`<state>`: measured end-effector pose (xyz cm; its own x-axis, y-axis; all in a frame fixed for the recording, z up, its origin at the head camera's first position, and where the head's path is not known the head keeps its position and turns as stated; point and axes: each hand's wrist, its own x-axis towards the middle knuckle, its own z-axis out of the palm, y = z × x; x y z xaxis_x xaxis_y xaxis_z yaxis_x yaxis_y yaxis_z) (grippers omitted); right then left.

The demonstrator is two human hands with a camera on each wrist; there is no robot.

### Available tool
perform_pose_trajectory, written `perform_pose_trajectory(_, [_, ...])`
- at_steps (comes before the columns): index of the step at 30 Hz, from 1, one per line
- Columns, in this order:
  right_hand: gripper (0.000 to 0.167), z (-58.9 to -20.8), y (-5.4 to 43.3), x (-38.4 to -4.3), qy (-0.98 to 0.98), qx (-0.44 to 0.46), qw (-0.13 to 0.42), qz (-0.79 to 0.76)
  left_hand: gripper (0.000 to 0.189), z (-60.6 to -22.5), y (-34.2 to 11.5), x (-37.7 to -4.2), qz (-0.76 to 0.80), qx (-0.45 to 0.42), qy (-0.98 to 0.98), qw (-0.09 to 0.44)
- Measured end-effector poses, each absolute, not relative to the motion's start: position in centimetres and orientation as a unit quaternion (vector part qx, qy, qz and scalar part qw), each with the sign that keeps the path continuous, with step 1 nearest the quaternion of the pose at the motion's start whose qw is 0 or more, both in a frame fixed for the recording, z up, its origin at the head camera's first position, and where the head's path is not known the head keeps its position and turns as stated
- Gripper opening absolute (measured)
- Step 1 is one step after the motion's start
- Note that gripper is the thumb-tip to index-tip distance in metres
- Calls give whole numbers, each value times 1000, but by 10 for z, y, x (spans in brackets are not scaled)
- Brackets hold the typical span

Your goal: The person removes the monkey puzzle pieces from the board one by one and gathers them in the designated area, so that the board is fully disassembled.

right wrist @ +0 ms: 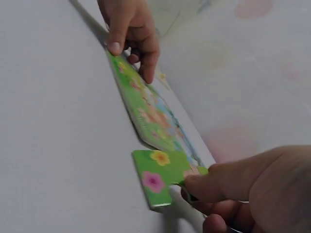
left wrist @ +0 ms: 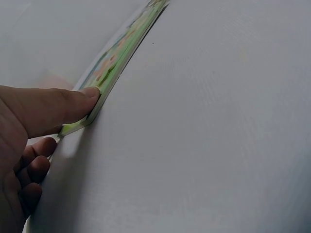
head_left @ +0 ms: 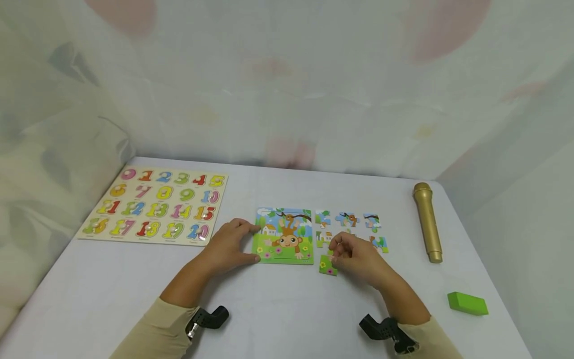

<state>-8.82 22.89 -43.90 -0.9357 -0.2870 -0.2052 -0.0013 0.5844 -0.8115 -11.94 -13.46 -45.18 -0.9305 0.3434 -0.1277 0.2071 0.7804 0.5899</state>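
Observation:
A square monkey puzzle board (head_left: 282,242) lies on the table, its picture of a monkey, house and flowers facing up. At its left side, my left hand (head_left: 229,248) rests with thumb and forefinger spread along the edge; the left wrist view shows the thumb (left wrist: 80,103) on the board's corner. To the right of the board, my right hand (head_left: 358,257) pinches a green puzzle piece (right wrist: 156,177) with yellow and pink flowers by its right side. Fingers hide part of that piece. Above it lie several loose puzzle pieces (head_left: 347,219), some partly covered by the right hand.
A wooden number board (head_left: 157,207) with colourful numerals lies at the left. On the right are a gold microphone-shaped object (head_left: 428,222) and a green block (head_left: 468,303). Patterned cloth (head_left: 287,89) hangs behind the white table (head_left: 278,309).

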Motion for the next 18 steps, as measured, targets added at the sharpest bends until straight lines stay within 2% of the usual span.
perform_pose_trajectory(9, [18, -448, 216, -82, 910, -64, 87, -399, 75, -456, -136, -119, 298, 152, 936, 112])
perform_pose_trajectory(18, [16, -450, 211, -81, 921, -52, 80, -377, 75, -457, -137, -119, 299, 154, 935, 109])
